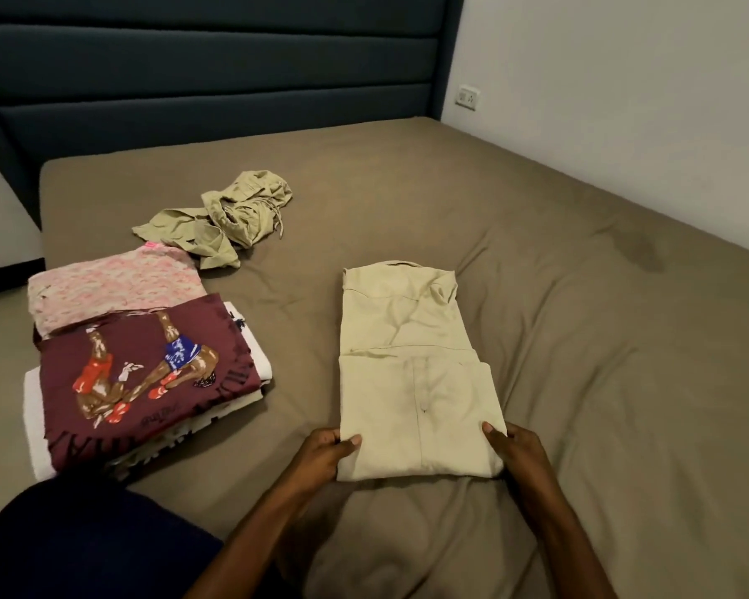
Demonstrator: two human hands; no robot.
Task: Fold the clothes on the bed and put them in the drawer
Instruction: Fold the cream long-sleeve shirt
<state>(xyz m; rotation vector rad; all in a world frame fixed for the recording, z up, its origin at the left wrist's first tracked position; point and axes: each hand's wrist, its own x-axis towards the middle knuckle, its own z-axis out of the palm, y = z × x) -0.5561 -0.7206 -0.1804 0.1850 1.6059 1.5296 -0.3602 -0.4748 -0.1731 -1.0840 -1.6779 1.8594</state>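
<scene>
Taupe-brown sheeting covers the bed (580, 296), creased into long folds around the person's arms at the near edge. Nearest the camera, a dark-clothed knee (83, 542) fills the lower left corner. Two hands work at the near end of a beige collared shirt (411, 369), which lies partly folded in the middle of the bed with its collar at the far end. The left hand (321, 458) pinches the shirt's near left corner, thumb on top and fingers (327, 436) curled under the cloth. The right hand (515, 451) grips the near right corner the same way, thumb on top.

To the left, well apart from the shirt, sits one stack of folded clothes: a maroon printed T-shirt (148, 378) on top of white and patterned pieces, with a pink patterned garment (113, 283) just behind and touching it. Farther back lies one crumpled olive-khaki garment (225, 218), unfolded, its drawstring trailing.

Beyond the mattress rises a dark blue padded headboard (213, 71). A pale wall (645, 101) runs along the right side and carries one white wall socket (468, 98) beside the headboard.
</scene>
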